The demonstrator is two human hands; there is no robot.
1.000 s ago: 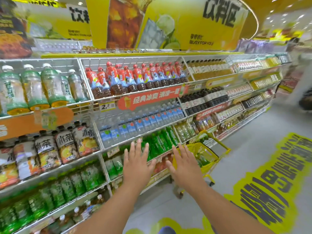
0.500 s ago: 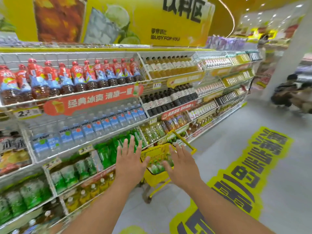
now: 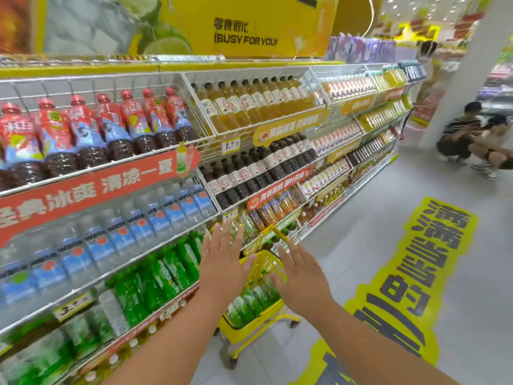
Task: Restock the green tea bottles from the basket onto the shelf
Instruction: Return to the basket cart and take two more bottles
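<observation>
A yellow wheeled basket (image 3: 259, 333) stands on the floor against the shelving, with several green tea bottles (image 3: 248, 304) lying inside it. Its yellow handle (image 3: 279, 235) sticks up behind my hands. My left hand (image 3: 222, 263) hovers above the basket's left side, fingers straight and spread, holding nothing. My right hand (image 3: 301, 279) floats over the basket's right side, also spread and empty. The white wire shelf (image 3: 155, 243) runs along the left, carrying green bottles (image 3: 155, 279) on the row level with my hands.
Higher rows hold red-capped dark drinks (image 3: 91, 134), blue-labelled water (image 3: 133, 232) and amber tea (image 3: 249, 107). A yellow floor graphic (image 3: 410, 273) covers the aisle on the right. Two people (image 3: 477, 140) crouch beside a white pillar (image 3: 460, 73) far down the aisle.
The view has swung right and come nearer to the basket. Both hands stay spread and empty and now hang directly above the basket rather than short of it.
</observation>
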